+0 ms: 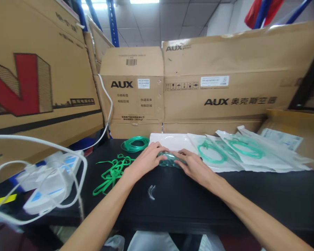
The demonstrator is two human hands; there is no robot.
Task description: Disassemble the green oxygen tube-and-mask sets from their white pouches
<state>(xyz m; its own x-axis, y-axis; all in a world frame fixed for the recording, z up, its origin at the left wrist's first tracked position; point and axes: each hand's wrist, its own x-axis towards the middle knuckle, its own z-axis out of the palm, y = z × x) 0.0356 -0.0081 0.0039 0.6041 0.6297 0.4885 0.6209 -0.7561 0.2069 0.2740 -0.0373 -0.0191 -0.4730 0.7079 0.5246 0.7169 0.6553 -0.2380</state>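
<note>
Fingers of the left hand [146,158] and right hand [193,163] grasp opposite ends of the translucent green plastic piece [169,161] at the black table [199,198], probably light, flexible, slightly slippery, best pinched by its edges.

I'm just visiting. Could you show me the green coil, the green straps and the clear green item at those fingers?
Green coil [133,149]: head view, on the front of its ring.
Green straps [116,170]: head view, mid-tangle.
Clear green item [169,160]: head view, on its exposed middle.
</note>
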